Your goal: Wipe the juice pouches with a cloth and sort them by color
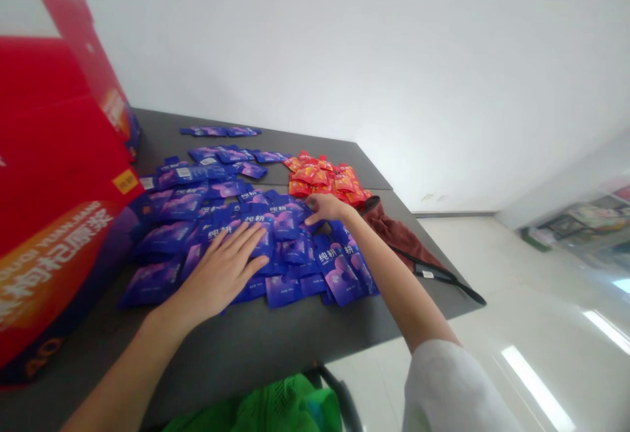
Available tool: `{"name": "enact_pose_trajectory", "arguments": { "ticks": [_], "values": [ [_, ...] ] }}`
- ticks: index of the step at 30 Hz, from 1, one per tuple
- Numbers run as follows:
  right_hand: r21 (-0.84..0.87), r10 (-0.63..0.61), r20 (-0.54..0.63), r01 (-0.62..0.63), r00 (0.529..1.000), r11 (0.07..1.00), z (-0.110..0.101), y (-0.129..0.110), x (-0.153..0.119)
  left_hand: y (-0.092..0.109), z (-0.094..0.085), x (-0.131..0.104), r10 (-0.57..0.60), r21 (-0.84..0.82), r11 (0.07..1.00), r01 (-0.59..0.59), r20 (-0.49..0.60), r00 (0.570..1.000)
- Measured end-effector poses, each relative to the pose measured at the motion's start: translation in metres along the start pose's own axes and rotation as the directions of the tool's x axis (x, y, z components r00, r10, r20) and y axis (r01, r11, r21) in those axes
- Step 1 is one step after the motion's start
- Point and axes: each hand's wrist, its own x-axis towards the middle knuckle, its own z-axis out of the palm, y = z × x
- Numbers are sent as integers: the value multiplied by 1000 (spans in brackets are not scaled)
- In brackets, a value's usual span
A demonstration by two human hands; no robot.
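A wide pile of blue-purple sachets (170, 238) covers the middle of the dark table. My left hand (226, 271) lies palm down on the front of the pile, its fingers stretched out and slightly apart. At the pile's right side is my right hand (325, 209), its fingers bent down and closed at the edge of a blue sachet (284, 222). Beyond my right hand sits a smaller heap of red-orange sachets (322, 176). A short row of blue sachets (221, 131) lies apart at the back of the table.
A large red box (54, 176) with a raised flap stands at the left. A brown cloth with a dark strap (406, 238) lies at the table's right edge. Below the front edge are green fabric (275, 406) and a dark curved bar. A white wall stands behind.
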Motion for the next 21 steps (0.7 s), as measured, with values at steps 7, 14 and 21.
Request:
{"name": "enact_pose_trajectory", "arguments": {
  "ticks": [7, 14, 21],
  "values": [
    [16, 76, -19, -76, 997, 997, 1, -6, -3, -1, 1, 0, -4, 7, 1000, 4, 9, 1000],
    [169, 120, -264, -76, 957, 983, -65, -2, -56, 2, -2, 1, -19, -78, 997, 20, 20, 1000],
    [805, 201, -373, 208, 906, 556, -53, -80, -97, 6, -34, -5, -86, -279, 960, -13, -339, 937]
  ]
}}
